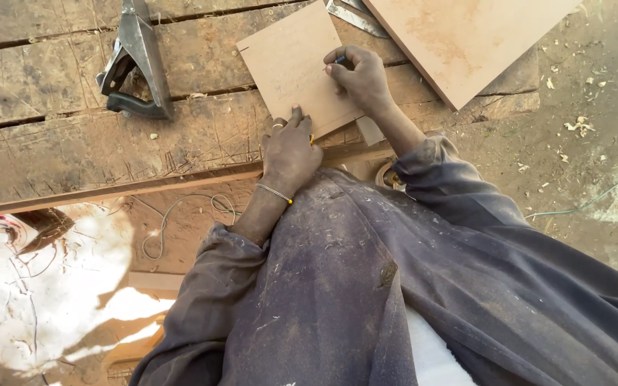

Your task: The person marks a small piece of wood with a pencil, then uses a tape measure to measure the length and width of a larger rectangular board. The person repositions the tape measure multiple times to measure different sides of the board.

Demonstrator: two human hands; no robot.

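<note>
A small square wooden board [291,61] lies on a worn plank workbench [59,150]. My right hand [361,77] rests on the board's right part and grips a blue pen [338,61], tip against the wood. My left hand [289,149] presses down at the board's near edge, fingers curled over something small and yellow that is mostly hidden. A thin bracelet sits on the left wrist. My dusty dark jacket fills the lower middle of the view.
A hand saw with a black handle [134,71] lies on the bench to the left. A larger board [466,36] sits at the top right, a metal blade [355,18] beside it. Thin cord [173,214] and wood shavings lie on the dirt ground.
</note>
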